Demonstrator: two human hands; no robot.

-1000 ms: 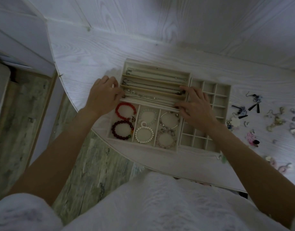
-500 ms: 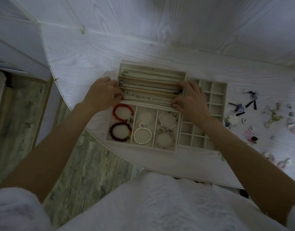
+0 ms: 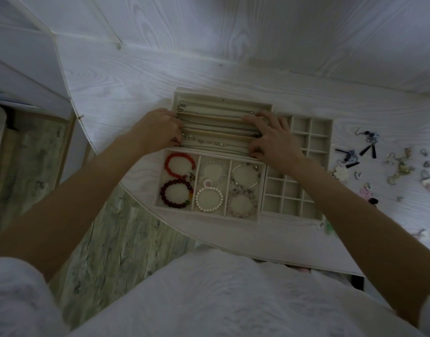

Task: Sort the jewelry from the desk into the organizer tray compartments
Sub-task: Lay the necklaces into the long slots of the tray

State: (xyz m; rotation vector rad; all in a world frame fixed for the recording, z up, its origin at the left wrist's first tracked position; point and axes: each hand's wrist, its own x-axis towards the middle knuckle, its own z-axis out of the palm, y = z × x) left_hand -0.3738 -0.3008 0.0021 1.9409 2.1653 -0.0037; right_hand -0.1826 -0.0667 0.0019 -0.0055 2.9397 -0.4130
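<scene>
Both hands have crept toward the desk's back edge: the left hand (image 3: 160, 128) and right hand (image 3: 272, 137), fingers curled, press the ends of the beige necklace tray (image 3: 223, 122); whether they pinch chains is unclear. Loose earrings (image 3: 369, 152) await near the right edge.

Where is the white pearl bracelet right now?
The pearl bracelet lies in the middle compartment of the bracelet tray, at its near end, between the dark red bracelet and a pale beaded one.
</scene>
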